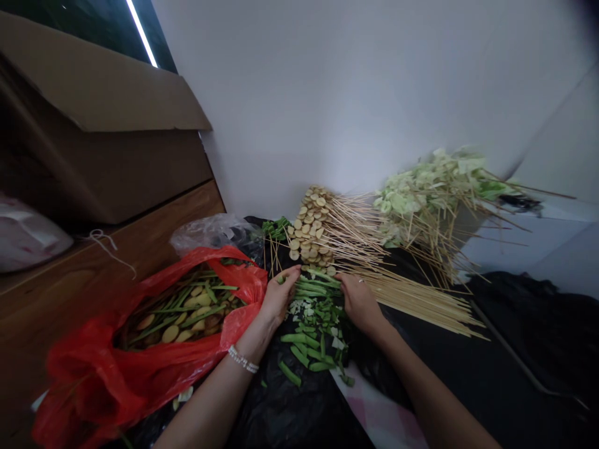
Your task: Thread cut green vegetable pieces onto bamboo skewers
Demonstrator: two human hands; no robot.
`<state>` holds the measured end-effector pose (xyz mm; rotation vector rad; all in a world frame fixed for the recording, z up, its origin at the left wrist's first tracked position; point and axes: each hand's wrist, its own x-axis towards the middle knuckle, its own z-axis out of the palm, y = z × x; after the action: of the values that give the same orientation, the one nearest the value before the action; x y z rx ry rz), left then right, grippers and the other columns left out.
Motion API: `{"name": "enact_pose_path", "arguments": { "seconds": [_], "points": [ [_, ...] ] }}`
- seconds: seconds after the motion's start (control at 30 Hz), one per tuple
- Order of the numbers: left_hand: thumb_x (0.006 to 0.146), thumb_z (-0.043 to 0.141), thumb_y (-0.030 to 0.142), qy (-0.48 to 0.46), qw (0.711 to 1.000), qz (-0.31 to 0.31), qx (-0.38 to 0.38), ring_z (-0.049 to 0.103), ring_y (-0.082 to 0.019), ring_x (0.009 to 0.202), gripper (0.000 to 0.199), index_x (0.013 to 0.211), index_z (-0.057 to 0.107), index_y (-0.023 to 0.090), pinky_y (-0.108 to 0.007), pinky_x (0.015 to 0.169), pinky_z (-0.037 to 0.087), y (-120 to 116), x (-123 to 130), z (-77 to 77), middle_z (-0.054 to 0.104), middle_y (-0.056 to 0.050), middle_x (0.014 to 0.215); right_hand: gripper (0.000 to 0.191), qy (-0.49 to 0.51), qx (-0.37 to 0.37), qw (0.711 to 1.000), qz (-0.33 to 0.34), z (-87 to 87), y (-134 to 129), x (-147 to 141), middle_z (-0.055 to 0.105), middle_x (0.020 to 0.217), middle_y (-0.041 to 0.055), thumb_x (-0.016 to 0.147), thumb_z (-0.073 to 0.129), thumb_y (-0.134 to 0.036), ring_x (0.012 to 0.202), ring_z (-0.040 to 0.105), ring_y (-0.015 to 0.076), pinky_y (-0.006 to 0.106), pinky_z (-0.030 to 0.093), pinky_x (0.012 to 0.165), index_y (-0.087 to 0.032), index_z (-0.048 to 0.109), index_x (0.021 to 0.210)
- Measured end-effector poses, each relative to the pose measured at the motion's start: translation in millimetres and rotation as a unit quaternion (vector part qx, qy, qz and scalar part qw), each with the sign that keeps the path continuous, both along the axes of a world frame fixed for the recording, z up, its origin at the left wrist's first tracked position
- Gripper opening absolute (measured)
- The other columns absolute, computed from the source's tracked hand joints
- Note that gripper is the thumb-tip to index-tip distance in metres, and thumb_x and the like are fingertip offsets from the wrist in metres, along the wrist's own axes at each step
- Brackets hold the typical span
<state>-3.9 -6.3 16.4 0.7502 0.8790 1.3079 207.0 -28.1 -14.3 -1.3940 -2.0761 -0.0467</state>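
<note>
My left hand (279,294), with a beaded bracelet at the wrist, is closed at the left end of a row of cut green beans (314,288). A green bean piece shows among its fingers. Opposite it, my right hand (359,300) has its fingers pinched at the right end of the row; what they grip is too small to make out. More loose bean pieces (299,340) and white-green scraps lie below on black plastic (290,418). Just beyond the hands are stacked skewers of round potato slices (311,227), their sticks pointing right.
Bare wooden skewers (425,299) lie to the right. Behind them are skewers of pale leafy cabbage (435,181) against the wall. At left, a red plastic bag (98,380) holds potato slices and long green stems. Small green bundles (276,229) and a cardboard box (116,168) sit farther back.
</note>
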Motion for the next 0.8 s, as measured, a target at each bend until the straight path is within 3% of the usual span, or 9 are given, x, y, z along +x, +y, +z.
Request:
{"name": "enact_pose_path", "arguments": {
  "seconds": [0.13,0.27,0.37,0.5,0.63,0.8],
  "points": [
    [0.056,0.083,0.038,0.071,0.997,0.0,0.026,0.041,-0.003,0.044,0.042,0.088,0.072,0.013,-0.018,0.043,0.03,-2,3,-4.2,0.066,-0.002,0.071,0.03,-0.031,0.006,0.999,0.014,5.5,-5,-5,0.065,0.104,0.0098,0.089,0.037,-0.012,0.098,0.056,0.0219,0.034,0.042,0.083,-0.018,0.056,0.112],
    [0.059,0.08,0.042,0.143,0.987,0.0,0.066,0.059,-0.013,0.065,0.032,0.068,0.071,0.013,-0.023,0.06,0.043,-4,5,-7.9,0.07,-0.007,0.08,0.031,-0.053,0.002,0.999,0.007,10.8,-12,-10,0.065,0.107,0.0091,0.093,0.043,-0.023,0.093,0.059,0.0207,0.032,0.042,0.081,-0.016,0.05,0.123],
    [0.063,0.077,0.043,0.198,0.976,-0.039,0.086,0.059,-0.015,0.066,0.031,0.069,0.072,0.013,-0.025,0.065,0.044,-8,10,-9.4,0.07,-0.006,0.072,0.036,-0.098,0.007,0.995,-0.005,12.5,-16,-14,0.065,0.103,0.0079,0.093,0.047,-0.027,0.086,0.059,0.02,0.03,0.04,0.075,-0.017,0.047,0.127],
    [0.068,0.074,0.039,0.24,0.961,-0.066,0.123,0.06,-0.017,0.07,0.025,0.073,0.074,0.014,-0.027,0.072,0.045,-11,13,-9.9,0.071,-0.005,0.072,0.017,-0.161,0.026,0.987,0.0,14.7,-19,-18,0.064,0.088,0.0046,0.093,0.045,-0.024,0.077,0.057,0.0178,0.029,0.035,0.071,-0.02,0.058,0.104],
    [0.07,0.072,0.031,0.301,0.936,-0.059,0.171,0.061,-0.018,0.074,0.015,0.074,0.075,0.016,-0.027,0.076,0.044,-7,10,-11.3,0.072,-0.005,0.075,0.017,-0.172,0.046,0.984,0.011,16.7,-19,-18,0.061,0.08,0.0041,0.095,0.042,-0.02,0.077,0.055,0.017,0.029,0.032,0.073,-0.019,0.059,0.091],
    [0.073,0.07,0.027,0.349,0.912,-0.043,0.214,0.06,-0.018,0.072,0.009,0.072,0.074,0.019,-0.026,0.073,0.044,-6,9,-14.4,0.071,-0.003,0.073,0.022,-0.157,0.042,0.987,0.01,16.4,-22,-21,0.062,0.09,0.0056,0.094,0.045,-0.025,0.077,0.056,0.0166,0.028,0.033,0.068,-0.02,0.055,0.113]
  ]
}}
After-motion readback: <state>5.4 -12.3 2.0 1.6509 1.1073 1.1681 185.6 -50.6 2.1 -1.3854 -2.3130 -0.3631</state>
